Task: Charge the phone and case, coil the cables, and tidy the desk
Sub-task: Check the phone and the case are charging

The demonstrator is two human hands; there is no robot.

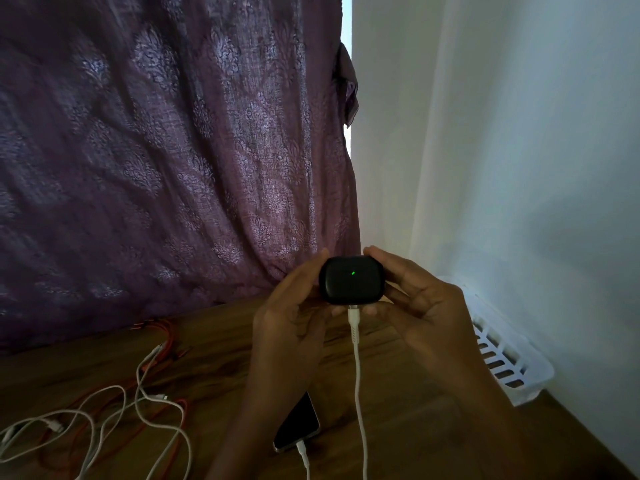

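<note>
Charging sorted, do you reckon? (first)

Seems so. The left hand (pixel 287 327) and right hand (pixel 422 306) hold the case (pixel 351 280) above the worktop (pixel 225 334), fingers curled round its sides. A white cable (pixel 356 368) is plugged in underneath and the green light (pixel 353 273) is lit. The phone (pixel 298 424) lies below, also plugged in. (second)

What's left? (first)

The loose cables (pixel 138 393) sprawl uncoiled, so I'd say tidying hasn't begun. (second)

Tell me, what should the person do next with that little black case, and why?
Probably set the case down on the desk beside the phone. Its white cable is plugged in and its green light glows, so charging seems started; the left hand and right hand hold it, while loose cables lie uncoiled.
</note>
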